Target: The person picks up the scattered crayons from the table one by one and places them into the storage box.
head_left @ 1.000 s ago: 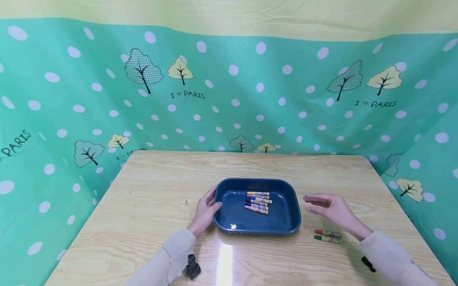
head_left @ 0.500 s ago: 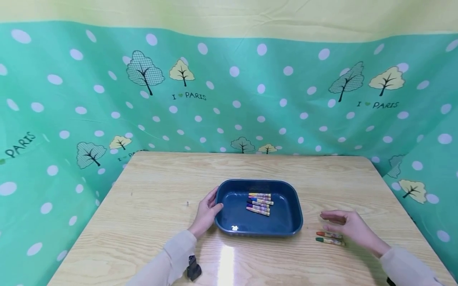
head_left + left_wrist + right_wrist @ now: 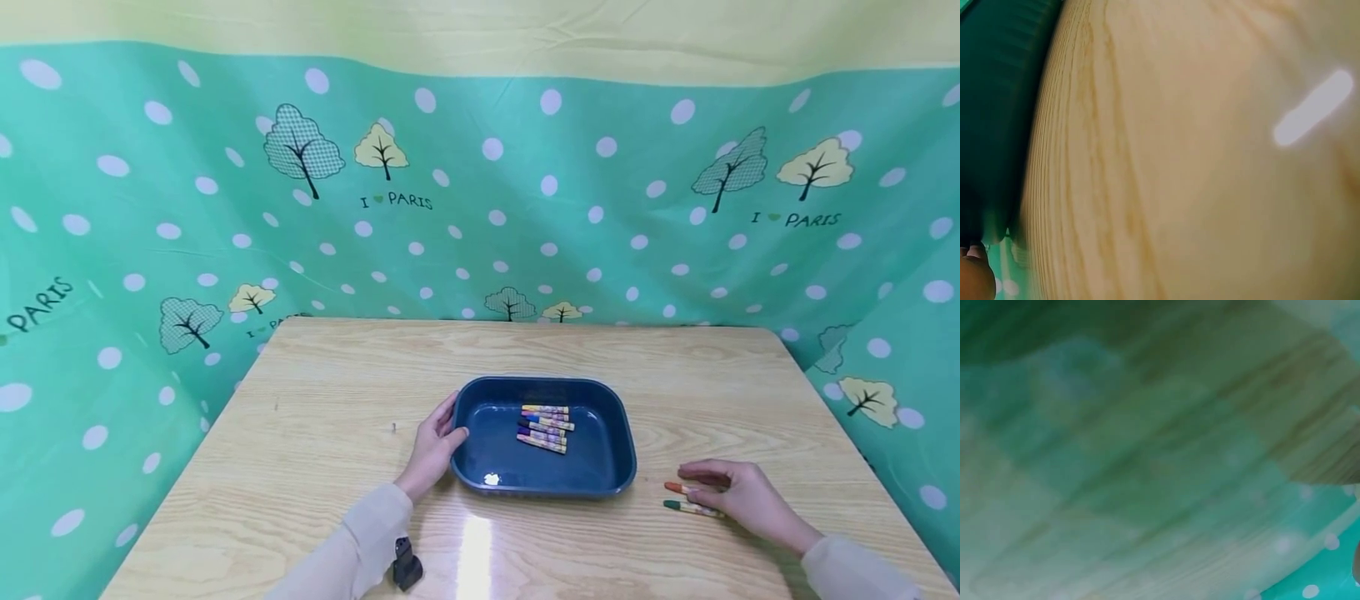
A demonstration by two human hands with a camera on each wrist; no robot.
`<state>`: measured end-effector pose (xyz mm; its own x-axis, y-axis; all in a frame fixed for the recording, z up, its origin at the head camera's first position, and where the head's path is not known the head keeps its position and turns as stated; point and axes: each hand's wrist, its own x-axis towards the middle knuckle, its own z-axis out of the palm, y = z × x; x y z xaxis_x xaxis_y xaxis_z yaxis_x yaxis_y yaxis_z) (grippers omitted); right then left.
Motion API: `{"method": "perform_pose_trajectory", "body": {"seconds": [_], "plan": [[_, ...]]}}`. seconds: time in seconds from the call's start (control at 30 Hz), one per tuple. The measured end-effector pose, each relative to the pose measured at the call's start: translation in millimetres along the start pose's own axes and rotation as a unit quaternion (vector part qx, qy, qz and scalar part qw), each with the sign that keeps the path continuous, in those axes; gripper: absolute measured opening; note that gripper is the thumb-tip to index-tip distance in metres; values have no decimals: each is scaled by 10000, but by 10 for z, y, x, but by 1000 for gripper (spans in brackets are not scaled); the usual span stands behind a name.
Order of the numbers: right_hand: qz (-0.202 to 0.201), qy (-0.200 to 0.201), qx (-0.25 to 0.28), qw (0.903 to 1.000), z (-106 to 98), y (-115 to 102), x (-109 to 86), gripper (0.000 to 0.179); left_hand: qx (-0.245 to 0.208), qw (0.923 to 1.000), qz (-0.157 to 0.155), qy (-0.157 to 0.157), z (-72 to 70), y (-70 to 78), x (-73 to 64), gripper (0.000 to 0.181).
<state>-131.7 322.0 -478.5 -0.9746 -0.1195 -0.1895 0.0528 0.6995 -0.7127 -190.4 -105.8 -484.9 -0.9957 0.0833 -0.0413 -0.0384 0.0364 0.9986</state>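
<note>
A dark blue rectangular tray (image 3: 480, 467) sits mid-table in the head view. My left hand (image 3: 431, 450) grips its left wall, thumb over the rim and fingers along the outside. In the left wrist view, the tray's wall (image 3: 997, 112) fills the left edge. Several crayons (image 3: 543, 437) lie side by side inside the tray. To its right, an orange crayon (image 3: 675, 487) and a green crayon (image 3: 688, 507) lie on the table. My right hand (image 3: 750, 500) is over them, its thumb and fingers apart on either side of the orange one, partly hiding both.
The wooden table (image 3: 337, 375) shows a bright light reflection in front of the tray. A small black device (image 3: 406, 565) is by the left sleeve. A green dotted curtain (image 3: 480, 200) hangs behind and beside the table. The right wrist view is mostly hazy wood grain.
My right hand has moved from beside the tray's right wall, rightward and down toward me, to the two loose crayons. The left hand keeps its grip on the tray.
</note>
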Motion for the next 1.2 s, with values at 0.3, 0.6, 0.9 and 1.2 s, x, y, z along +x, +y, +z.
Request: {"method": "perform_pose_trajectory", "body": {"seconds": [0.3,0.6,0.9,1.2], "plan": [[-493,62,-292,9983,-2,-3,37,19,15,10000,30,31,7,5,-19,60],[-411,-71,-325,9986,-34,-33,42,22,56,10000,6,14,7,18,-27,60],[-1043,338,-467,9929,-155,-336,118,18,58,10000,-38,-9,-17,21,-25,60],[-865,682,-153,9938,-201,-769,285,23,48,10000,-19,16,-6,16,-18,60]]}}
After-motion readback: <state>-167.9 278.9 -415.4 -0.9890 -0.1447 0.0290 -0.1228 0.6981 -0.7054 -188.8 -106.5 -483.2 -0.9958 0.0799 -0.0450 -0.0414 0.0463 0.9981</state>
